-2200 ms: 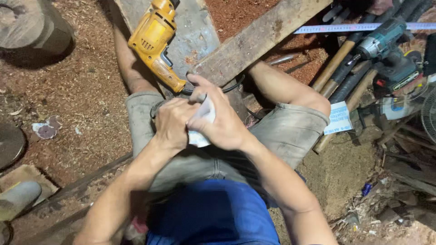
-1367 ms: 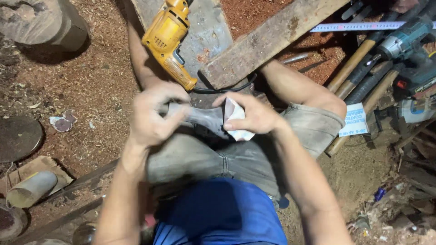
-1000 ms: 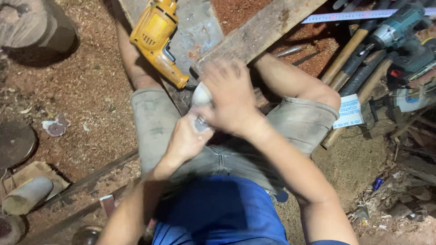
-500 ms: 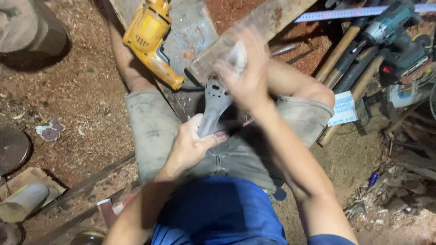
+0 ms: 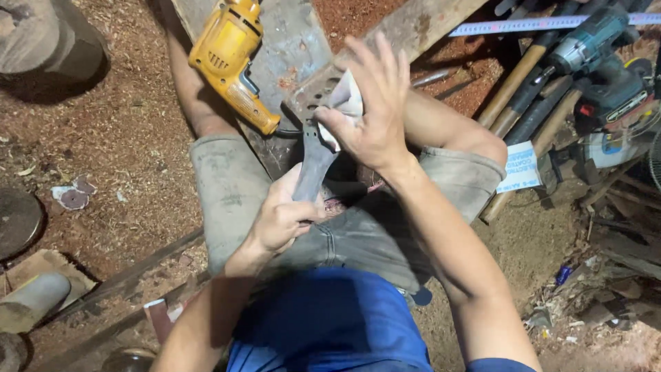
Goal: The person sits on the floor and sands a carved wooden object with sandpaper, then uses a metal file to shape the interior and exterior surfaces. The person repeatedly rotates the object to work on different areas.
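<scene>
I sit on the ground with grey shorts and a blue shirt. My left hand (image 5: 282, 217) grips the handle end of a grey metal blade blank (image 5: 313, 162) that points away from me, its wide end pierced with several holes. My right hand (image 5: 372, 110) presses a small white cloth or paper pad (image 5: 344, 103) against the wide end, fingers spread above it. A yellow electric drill (image 5: 231, 58) lies just beyond my left knee on a grey metal plate (image 5: 289, 41).
A wooden plank (image 5: 427, 24) runs diagonally behind the blade. Hammers with wooden handles (image 5: 516, 79), a teal cordless drill (image 5: 599, 52) and a tape measure (image 5: 523, 26) lie at the right. Sawdust covers the ground; a grey cylinder (image 5: 31, 303) and round discs (image 5: 17, 220) sit at left.
The blade has swung from lying across my lap to pointing away from me. My right hand with the pad has slid up it to the wide far end.
</scene>
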